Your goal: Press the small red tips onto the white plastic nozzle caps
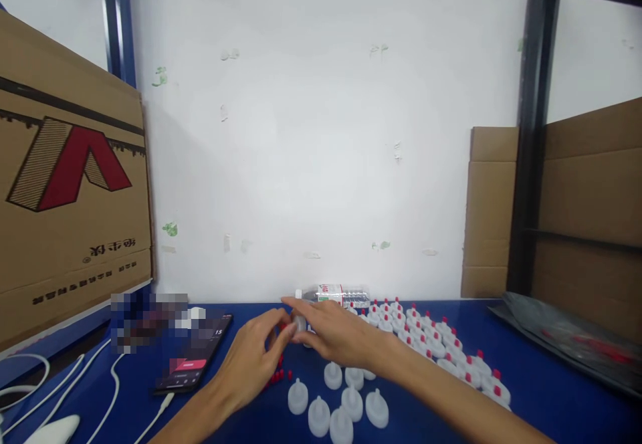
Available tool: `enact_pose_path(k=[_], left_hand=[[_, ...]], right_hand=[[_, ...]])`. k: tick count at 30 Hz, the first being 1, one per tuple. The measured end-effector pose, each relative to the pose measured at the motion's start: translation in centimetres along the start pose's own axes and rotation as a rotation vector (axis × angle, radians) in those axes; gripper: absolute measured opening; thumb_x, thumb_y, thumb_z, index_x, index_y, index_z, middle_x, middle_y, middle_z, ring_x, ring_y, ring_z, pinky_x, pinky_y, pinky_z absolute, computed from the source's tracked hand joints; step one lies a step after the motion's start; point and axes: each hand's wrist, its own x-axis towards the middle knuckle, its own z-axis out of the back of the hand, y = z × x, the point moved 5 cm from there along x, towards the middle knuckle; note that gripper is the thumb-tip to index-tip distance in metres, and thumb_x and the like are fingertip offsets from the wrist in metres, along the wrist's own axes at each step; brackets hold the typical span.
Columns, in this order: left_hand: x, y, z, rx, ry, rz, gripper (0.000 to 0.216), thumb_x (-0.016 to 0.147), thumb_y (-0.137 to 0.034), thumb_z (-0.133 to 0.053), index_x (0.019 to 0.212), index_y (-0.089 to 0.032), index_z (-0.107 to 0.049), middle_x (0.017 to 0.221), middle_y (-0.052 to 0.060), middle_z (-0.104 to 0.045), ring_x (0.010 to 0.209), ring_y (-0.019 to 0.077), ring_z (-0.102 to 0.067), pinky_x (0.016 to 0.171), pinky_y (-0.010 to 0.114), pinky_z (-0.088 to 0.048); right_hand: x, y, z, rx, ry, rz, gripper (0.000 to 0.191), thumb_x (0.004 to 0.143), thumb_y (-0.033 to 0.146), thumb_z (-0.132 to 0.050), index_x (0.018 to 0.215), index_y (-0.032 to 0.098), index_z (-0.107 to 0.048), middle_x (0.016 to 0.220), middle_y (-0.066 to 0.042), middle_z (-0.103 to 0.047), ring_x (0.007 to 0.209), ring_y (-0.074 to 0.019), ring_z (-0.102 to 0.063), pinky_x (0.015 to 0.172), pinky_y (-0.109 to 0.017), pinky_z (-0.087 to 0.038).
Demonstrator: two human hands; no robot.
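Note:
My left hand (251,354) and my right hand (338,334) meet at mid-table. Between their fingertips is a small translucent white nozzle piece (299,323), partly covered by the fingers. My right hand grips its body; the left fingers pinch at its side, and what lies in that pinch is hidden. Small red caps (277,376) lie loose below my left hand. Nearer the front edge stand several oval white nozzle pieces (319,417) with bare tips. To the right of my right hand, rows of the same pieces (436,344) carry red caps on their tips.
A clear plastic bottle (334,295) lies on its side against the wall. At left are a phone (195,354) and white cables (118,384) on the blue table (411,410). A large cardboard box (75,230) stands left; a grey plastic bag (566,337) lies right.

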Motion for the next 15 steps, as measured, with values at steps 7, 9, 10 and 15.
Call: enact_pose_path(k=[7, 9, 10, 15], left_hand=[[0.6, 1.5, -1.1, -0.199, 0.027, 0.126, 0.058, 0.095, -0.07, -0.042, 0.067, -0.02, -0.051, 0.061, -0.005, -0.038, 0.056, 0.0138, -0.033, 0.054, 0.026, -0.025], [0.7, 2.2, -1.6, -0.27, 0.058, 0.182, 0.064, 0.089, -0.081, -0.04, 0.067, -0.021, -0.048, 0.055, -0.008, -0.03, 0.049, 0.0117, -0.026, 0.048, 0.025, -0.023], [0.7, 2.5, -1.9, -0.3, 0.072, 0.207, 0.066, 0.086, -0.085, -0.039, 0.066, -0.022, -0.046, 0.053, -0.009, -0.026, 0.047, 0.0109, -0.023, 0.045, 0.025, -0.022], [0.7, 3.3, -1.6, -0.333, 0.065, 0.291, 0.068, 0.081, -0.092, -0.035, 0.064, -0.026, -0.036, 0.052, -0.011, -0.023, 0.041, 0.0083, -0.016, 0.04, 0.023, -0.021]], right_hand=[[0.6, -0.2, -0.2, -0.038, -0.035, 0.217, 0.054, 0.097, 0.007, -0.053, 0.149, 0.018, -0.043, 0.118, -0.01, -0.074, 0.111, -0.0202, -0.068, 0.098, -0.03, -0.049], [0.8, 0.0, -0.6, -0.061, -0.03, 0.244, 0.065, 0.09, -0.004, -0.049, 0.15, 0.017, -0.04, 0.118, -0.009, -0.075, 0.118, -0.0189, -0.066, 0.108, -0.032, -0.044], [0.8, 0.0, -0.9, -0.072, -0.022, 0.253, 0.069, 0.087, -0.006, -0.049, 0.151, 0.017, -0.039, 0.118, -0.008, -0.075, 0.121, -0.0184, -0.065, 0.113, -0.033, -0.041], [0.9, -1.4, -1.1, -0.155, -0.033, 0.22, 0.065, 0.087, -0.008, -0.047, 0.148, 0.016, -0.045, 0.133, -0.013, -0.069, 0.124, -0.0203, -0.064, 0.119, -0.039, -0.035]])
